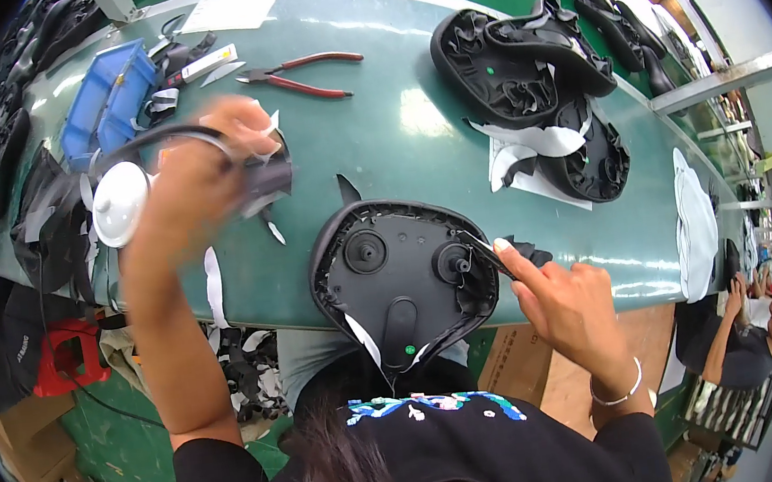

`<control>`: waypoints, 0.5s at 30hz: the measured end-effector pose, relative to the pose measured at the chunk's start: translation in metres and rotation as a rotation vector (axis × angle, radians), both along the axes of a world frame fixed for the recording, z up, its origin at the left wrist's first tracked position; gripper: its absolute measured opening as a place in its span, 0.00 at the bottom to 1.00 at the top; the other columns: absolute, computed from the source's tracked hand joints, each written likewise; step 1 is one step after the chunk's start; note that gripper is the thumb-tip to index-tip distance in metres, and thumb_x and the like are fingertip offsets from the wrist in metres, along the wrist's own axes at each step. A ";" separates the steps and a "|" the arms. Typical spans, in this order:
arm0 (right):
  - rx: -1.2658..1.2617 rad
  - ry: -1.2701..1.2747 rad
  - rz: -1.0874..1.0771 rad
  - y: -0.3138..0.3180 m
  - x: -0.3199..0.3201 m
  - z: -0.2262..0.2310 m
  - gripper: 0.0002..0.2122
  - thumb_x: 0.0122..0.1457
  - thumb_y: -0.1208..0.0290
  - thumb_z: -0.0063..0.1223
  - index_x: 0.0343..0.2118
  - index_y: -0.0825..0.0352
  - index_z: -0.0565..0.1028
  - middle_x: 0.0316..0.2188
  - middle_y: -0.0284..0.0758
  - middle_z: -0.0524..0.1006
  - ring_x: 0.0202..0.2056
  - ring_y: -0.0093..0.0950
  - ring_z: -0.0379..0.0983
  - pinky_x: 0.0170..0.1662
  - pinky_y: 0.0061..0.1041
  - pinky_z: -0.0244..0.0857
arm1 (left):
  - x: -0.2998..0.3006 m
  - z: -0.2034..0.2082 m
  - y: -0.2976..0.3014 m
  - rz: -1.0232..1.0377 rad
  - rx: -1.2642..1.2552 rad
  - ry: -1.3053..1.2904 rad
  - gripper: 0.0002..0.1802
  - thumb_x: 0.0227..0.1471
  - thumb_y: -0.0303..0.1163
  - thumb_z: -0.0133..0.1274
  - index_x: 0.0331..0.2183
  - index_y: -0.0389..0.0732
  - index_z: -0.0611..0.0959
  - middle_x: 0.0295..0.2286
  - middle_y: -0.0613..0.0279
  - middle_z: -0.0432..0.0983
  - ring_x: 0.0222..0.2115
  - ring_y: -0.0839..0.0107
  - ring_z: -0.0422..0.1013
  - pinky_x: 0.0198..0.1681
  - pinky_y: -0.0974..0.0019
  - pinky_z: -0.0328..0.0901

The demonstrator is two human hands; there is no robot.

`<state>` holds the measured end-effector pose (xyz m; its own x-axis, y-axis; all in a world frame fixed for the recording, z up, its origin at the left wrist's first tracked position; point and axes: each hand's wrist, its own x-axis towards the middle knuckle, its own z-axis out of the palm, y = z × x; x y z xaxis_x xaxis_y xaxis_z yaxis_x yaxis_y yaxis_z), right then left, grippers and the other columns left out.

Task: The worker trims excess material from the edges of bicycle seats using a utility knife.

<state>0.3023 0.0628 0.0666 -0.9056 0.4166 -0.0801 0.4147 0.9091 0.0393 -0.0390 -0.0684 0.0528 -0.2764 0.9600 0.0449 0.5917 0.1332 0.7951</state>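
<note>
Seat (362,277), black, underside up, lies at the worktop's (392,126) near edge, narrow end jutting over that edge. Step in hand, as I judge it: working the cover along the rim, at the side toward the right edge. For a clean job, keep the tool (491,256) shallow, follow the rim in short bites, spare the shell and round fitting (453,264) just beside it. A free hand bracing the seat's opposite rim would help, given that overhang; the pale strip (364,339) is best kept clear of the tool.

Right hand (570,306): fingers narrow, closed round the slim dark tool, its tip at the rim; exact kind unclear. Left hand (235,130): raised, off the seat, near the white lamp (122,204); blurred, so spread and any hold cannot be told
</note>
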 end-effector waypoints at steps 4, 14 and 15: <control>-0.212 0.035 -0.051 0.017 0.009 -0.005 0.21 0.53 0.69 0.53 0.53 0.55 0.69 0.13 0.34 0.69 0.14 0.35 0.66 0.19 0.32 0.57 | 0.051 -0.044 -0.045 -0.051 -0.511 -0.189 0.31 0.47 0.50 0.57 0.42 0.32 0.72 0.27 0.47 0.76 0.28 0.54 0.75 0.33 0.57 0.68; -0.082 0.236 -0.096 0.018 -0.019 -0.069 0.25 0.56 0.71 0.51 0.58 0.61 0.62 0.20 0.42 0.73 0.17 0.41 0.68 0.20 0.36 0.59 | 0.126 -0.054 -0.008 0.564 0.254 -0.545 0.28 0.40 0.24 0.59 0.44 0.31 0.65 0.33 0.55 0.75 0.30 0.74 0.72 0.36 0.69 0.68; -0.188 0.283 -0.128 0.007 -0.013 -0.079 0.27 0.56 0.71 0.51 0.60 0.63 0.58 0.21 0.43 0.74 0.18 0.43 0.69 0.20 0.37 0.60 | 0.131 -0.057 -0.012 0.592 0.264 -0.459 0.29 0.40 0.24 0.59 0.44 0.31 0.65 0.33 0.56 0.75 0.30 0.73 0.72 0.36 0.69 0.68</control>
<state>0.2896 0.0694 -0.0121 -0.8443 0.5298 0.0805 0.4961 0.8296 -0.2564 0.0916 -0.0806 -0.0042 -0.7836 0.6212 0.0079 0.0864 0.0964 0.9916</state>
